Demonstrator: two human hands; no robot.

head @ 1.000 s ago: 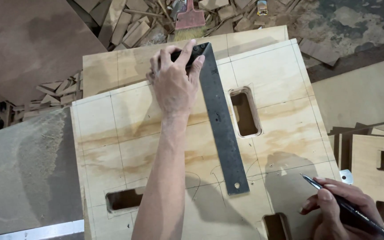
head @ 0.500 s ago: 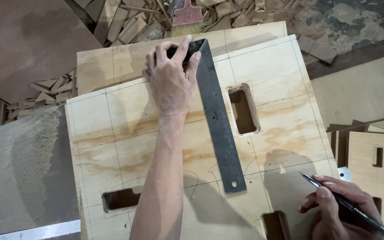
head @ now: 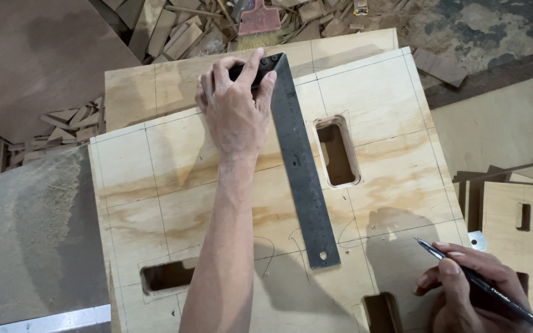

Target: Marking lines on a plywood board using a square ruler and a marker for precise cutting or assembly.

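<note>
My left hand grips the black stock of a metal try square at the far edge of a plywood panel. The square's dark blade lies across the panel toward me, just left of a rounded rectangular slot. My right hand rests at the panel's near right corner, holding a dark pen with its tip pointing up and left, off the blade. Thin drawn lines cross the panel. Two more slots sit at the near left and near bottom.
A second plywood sheet lies under the panel at the back. Wood offcuts and a red-handled brush litter the floor beyond. A dusty grey machine table is at left. Slotted plywood pieces lie at right.
The view shifted slightly, so the panel and square sit a little higher and more to the left in frame. Both hands keep their grips; the pen hand stays put.
</note>
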